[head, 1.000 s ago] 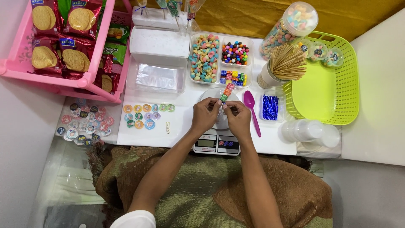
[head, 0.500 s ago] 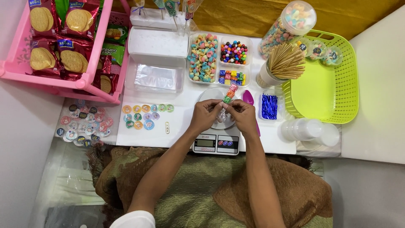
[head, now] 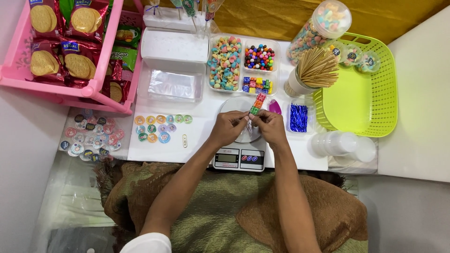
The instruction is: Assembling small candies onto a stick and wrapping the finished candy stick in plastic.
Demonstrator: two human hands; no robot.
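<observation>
Above the round pan of a small kitchen scale (head: 240, 152), both hands meet at the middle of the white table (head: 206, 112). Between them stands a candy skewer (head: 257, 104), a short stick of coloured sweets that rises from the fingertips and tilts slightly away from the person. The left hand (head: 228, 127) pinches the lower end of it with thumb and forefinger, its other fingers curled in. The right hand (head: 270, 125) is closed on the same lower end from the other side, and the two hands touch at the fingertips.

Just past the right hand lies a purple spoon (head: 274, 107), partly hidden by it, and further to that side sits a small clear box of blue twist ties (head: 298, 117). Beyond the fingertips are clear tubs of sweets (head: 225, 63), with a cup of wooden sticks (head: 315, 71) off to the right of them. A lime green basket (head: 377, 96) stands well to the right of the right hand. Round stickers (head: 159, 126) lie on the table to the left of the left hand, with a pink rack of biscuit packets (head: 61, 51) further off that way.
</observation>
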